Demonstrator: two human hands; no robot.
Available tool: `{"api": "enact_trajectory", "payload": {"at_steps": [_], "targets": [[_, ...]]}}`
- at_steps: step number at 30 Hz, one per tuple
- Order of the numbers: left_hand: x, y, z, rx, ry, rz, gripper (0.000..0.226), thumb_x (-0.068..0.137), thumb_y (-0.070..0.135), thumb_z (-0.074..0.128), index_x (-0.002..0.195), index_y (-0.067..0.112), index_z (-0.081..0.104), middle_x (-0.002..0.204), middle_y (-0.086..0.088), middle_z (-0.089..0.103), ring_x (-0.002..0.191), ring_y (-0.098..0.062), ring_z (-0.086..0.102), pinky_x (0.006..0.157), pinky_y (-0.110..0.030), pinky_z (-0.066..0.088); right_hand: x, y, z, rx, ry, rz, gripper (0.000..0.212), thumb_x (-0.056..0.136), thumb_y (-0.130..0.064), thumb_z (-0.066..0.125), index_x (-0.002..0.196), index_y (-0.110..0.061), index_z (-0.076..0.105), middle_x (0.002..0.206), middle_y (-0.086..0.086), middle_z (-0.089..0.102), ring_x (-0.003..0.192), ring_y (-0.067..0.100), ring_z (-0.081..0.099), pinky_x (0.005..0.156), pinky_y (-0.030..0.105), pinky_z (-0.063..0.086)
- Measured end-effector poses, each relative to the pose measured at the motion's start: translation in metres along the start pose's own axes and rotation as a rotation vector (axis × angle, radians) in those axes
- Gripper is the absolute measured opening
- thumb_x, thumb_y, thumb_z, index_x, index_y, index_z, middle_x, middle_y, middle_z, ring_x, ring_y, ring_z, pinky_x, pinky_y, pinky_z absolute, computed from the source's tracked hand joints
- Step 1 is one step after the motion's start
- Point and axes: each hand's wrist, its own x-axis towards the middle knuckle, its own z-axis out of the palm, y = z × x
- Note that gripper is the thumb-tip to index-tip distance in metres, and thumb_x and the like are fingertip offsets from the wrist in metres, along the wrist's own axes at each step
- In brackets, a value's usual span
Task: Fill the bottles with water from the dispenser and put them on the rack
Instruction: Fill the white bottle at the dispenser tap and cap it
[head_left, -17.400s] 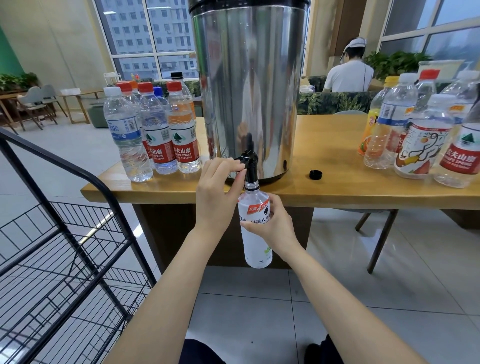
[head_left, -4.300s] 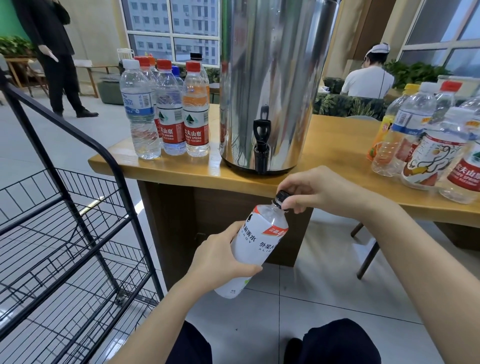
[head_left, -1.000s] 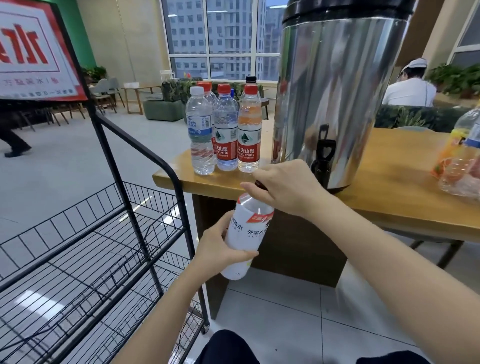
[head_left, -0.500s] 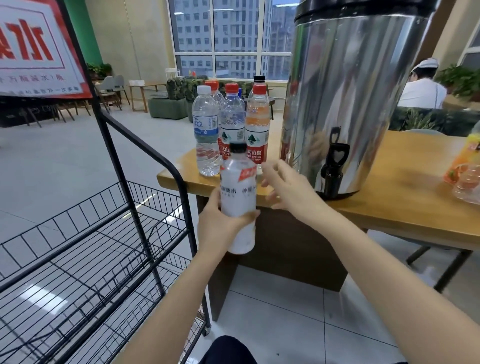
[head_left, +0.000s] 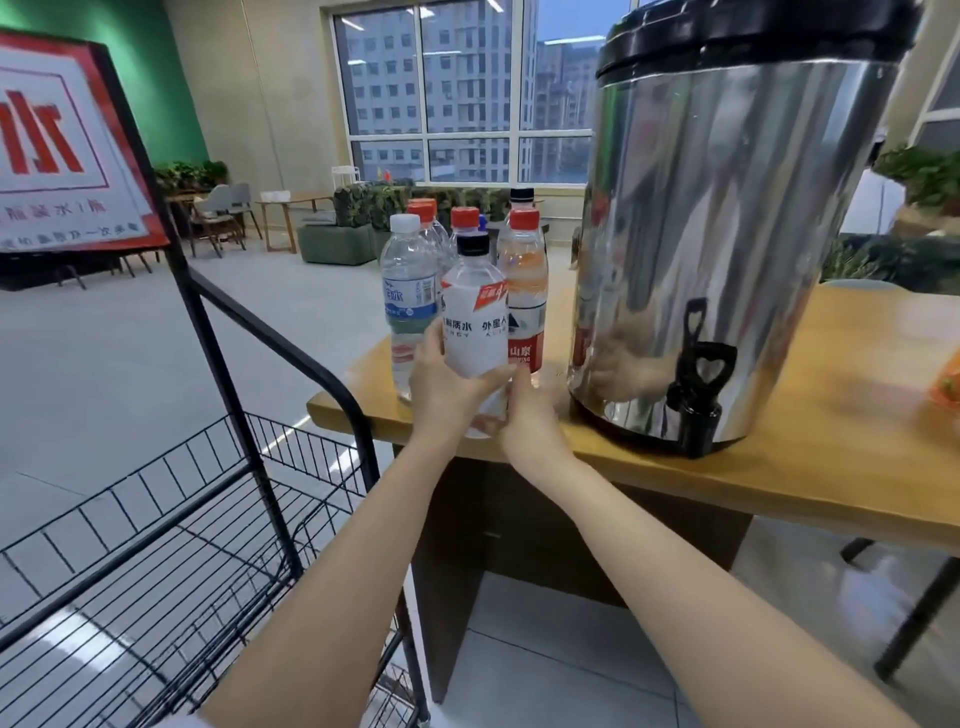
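My left hand grips a white-labelled bottle with a black cap, upright at the wooden table's left end. The fingers of my right hand touch the bottle's lower right side and base. Whether the bottle stands on the table or hangs just above it, I cannot tell. Behind it stand several capped bottles, most with red caps. The steel dispenser stands to the right, its black tap over the table's front edge. The black wire rack is at lower left.
A red and white sign hangs at the rack's top left. Something orange shows at the table's right edge. Beyond the table lie open grey floor, chairs, a green sofa and windows.
The capped bottle has moved up and forward to the table's left end. My right hand dropped from near the cap to the bottle's base. The view shifted right and closer.
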Motion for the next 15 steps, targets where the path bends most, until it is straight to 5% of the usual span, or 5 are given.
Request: {"api": "enact_trajectory", "payload": {"at_steps": [5, 7, 11, 15], "targets": [[0.003, -0.021, -0.002, 0.027, 0.087, 0.012, 0.072, 0.067, 0.027, 0.090, 0.122, 0.013, 0.047, 0.123, -0.003, 0.059, 0.113, -0.016, 0.058, 0.087, -0.024, 0.051, 0.014, 0.010, 0.006, -0.299, 0.105, -0.063, 0.050, 0.082, -0.024, 0.072, 0.125, -0.021, 0.045, 0.120, 0.005, 0.055, 0.113, 0.027, 0.056, 0.094, 0.046, 0.051], [0.005, -0.026, -0.003, 0.044, 0.121, 0.015, 0.064, 0.066, 0.029, 0.090, 0.113, 0.014, 0.049, 0.115, -0.002, 0.060, 0.105, -0.015, 0.061, 0.082, -0.023, 0.052, 0.018, 0.013, 0.007, -0.411, 0.106, -0.048, 0.061, 0.077, -0.020, 0.079, 0.127, -0.012, 0.045, 0.121, 0.013, 0.054, 0.109, 0.030, 0.055, 0.093, 0.041, 0.050], [0.004, -0.025, -0.004, 0.065, 0.127, 0.016, 0.053, 0.073, 0.023, 0.086, 0.111, 0.014, 0.049, 0.109, 0.004, 0.060, 0.099, -0.012, 0.059, 0.075, -0.013, 0.046, 0.011, 0.010, 0.001, -0.401, 0.051, -0.051, 0.052, 0.089, -0.004, 0.064, 0.134, -0.015, 0.042, 0.128, 0.003, 0.054, 0.115, 0.016, 0.055, 0.069, 0.004, 0.043], [-0.012, -0.016, -0.004, 0.079, 0.192, 0.024, 0.045, 0.080, 0.022, 0.080, 0.112, 0.012, 0.050, 0.114, -0.002, 0.059, 0.103, -0.014, 0.057, 0.085, -0.026, 0.051, -0.016, -0.005, -0.013, -0.506, -0.031, -0.158, 0.050, 0.092, -0.013, 0.062, 0.138, -0.020, 0.043, 0.134, -0.003, 0.054, 0.124, 0.011, 0.051, 0.095, 0.021, 0.043]]}}
